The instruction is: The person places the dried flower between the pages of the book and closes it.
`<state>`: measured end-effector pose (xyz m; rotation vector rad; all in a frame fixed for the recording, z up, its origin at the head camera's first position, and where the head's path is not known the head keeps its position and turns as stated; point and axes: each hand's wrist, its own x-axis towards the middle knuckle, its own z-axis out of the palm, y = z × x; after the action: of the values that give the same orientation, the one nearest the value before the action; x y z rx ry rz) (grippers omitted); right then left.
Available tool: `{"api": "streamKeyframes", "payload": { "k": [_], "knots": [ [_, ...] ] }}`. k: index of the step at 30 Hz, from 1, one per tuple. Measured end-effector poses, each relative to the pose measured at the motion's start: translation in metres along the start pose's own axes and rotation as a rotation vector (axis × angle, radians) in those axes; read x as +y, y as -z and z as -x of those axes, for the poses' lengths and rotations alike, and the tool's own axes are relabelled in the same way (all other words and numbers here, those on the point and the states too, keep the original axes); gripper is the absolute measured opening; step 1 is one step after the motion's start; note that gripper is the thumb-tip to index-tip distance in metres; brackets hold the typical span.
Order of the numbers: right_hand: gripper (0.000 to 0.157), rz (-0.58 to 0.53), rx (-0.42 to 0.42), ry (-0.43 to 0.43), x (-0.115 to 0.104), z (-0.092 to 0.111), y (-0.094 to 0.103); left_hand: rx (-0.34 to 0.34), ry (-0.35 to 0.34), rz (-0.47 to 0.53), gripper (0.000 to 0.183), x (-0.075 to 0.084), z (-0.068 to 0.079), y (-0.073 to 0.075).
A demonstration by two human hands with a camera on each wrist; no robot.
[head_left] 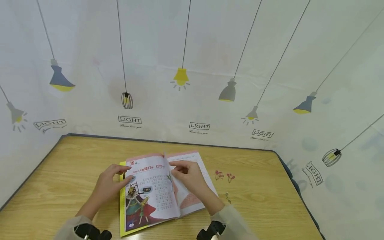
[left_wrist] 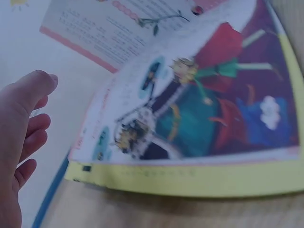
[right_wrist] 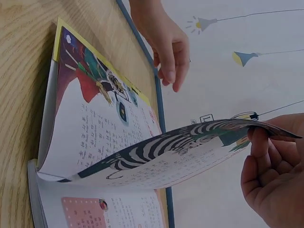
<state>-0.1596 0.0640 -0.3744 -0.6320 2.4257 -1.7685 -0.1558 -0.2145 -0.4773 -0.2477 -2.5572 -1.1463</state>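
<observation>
An open picture book (head_left: 163,196) with a yellow cover edge lies on the table, its left page showing crowned, caped figures. My right hand (head_left: 190,176) pinches a single page (right_wrist: 161,152) between thumb and fingers. That page stands raised from the spine, with a zebra-striped drawing on one face. My left hand (head_left: 109,183) is at the upper left of the book, fingers loosely bent and holding nothing. In the right wrist view, the left hand (right_wrist: 166,45) hovers above the book's far edge, apart from the pages.
To the right of the book, two small pink flower sprigs (head_left: 219,174) and a thin greenish sprig (head_left: 228,197) lie on the wood-grain table (head_left: 264,196). A white curtain (head_left: 156,43) printed with hanging lamps surrounds the table's back and sides.
</observation>
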Motion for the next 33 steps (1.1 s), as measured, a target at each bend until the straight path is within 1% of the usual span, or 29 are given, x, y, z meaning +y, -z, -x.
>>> {"api": "streamKeyframes", "payload": {
  "k": [3,7,8,13,15,18,22,24,26,27,28,33],
  "knots": [
    [0.022,0.007,-0.01,-0.009,-0.012,0.002,-0.005,0.01,-0.029,0.002,0.028,0.005,-0.01,0.004],
    [0.021,-0.009,-0.026,-0.019,-0.013,0.002,-0.013,0.005,-0.05,0.0,0.028,0.012,-0.024,0.009],
    [0.021,-0.019,-0.031,-0.02,-0.011,0.002,-0.016,0.003,-0.057,-0.003,0.029,0.014,-0.028,0.01],
    [0.022,-0.058,-0.05,-0.033,0.012,-0.005,-0.03,-0.017,-0.087,0.003,0.031,0.024,-0.043,0.017],
    [0.022,-0.056,-0.053,-0.047,0.02,-0.008,-0.036,-0.037,-0.086,0.009,0.032,0.028,-0.048,0.019],
    [0.021,-0.05,-0.062,-0.05,0.023,-0.009,-0.043,-0.079,-0.065,0.021,0.035,0.033,-0.055,0.021],
    [0.02,-0.043,-0.078,-0.069,0.023,-0.01,-0.051,-0.144,-0.044,0.03,0.038,0.038,-0.061,0.021],
    [0.02,-0.037,-0.086,-0.076,0.023,-0.01,-0.054,-0.166,-0.037,0.036,0.039,0.039,-0.063,0.021],
    [0.02,-0.035,-0.092,-0.076,0.023,-0.01,-0.057,-0.177,-0.03,0.049,0.038,0.041,-0.064,0.02],
    [0.019,-0.034,-0.095,-0.076,0.017,-0.009,-0.057,-0.181,-0.027,0.053,0.037,0.041,-0.064,0.019],
    [0.019,-0.032,-0.095,-0.083,0.016,-0.008,-0.059,-0.184,-0.023,0.056,0.037,0.042,-0.064,0.018],
    [0.019,-0.046,-0.099,-0.087,0.014,-0.007,-0.065,-0.197,-0.029,0.043,0.033,0.042,-0.063,0.015]
  ]
}}
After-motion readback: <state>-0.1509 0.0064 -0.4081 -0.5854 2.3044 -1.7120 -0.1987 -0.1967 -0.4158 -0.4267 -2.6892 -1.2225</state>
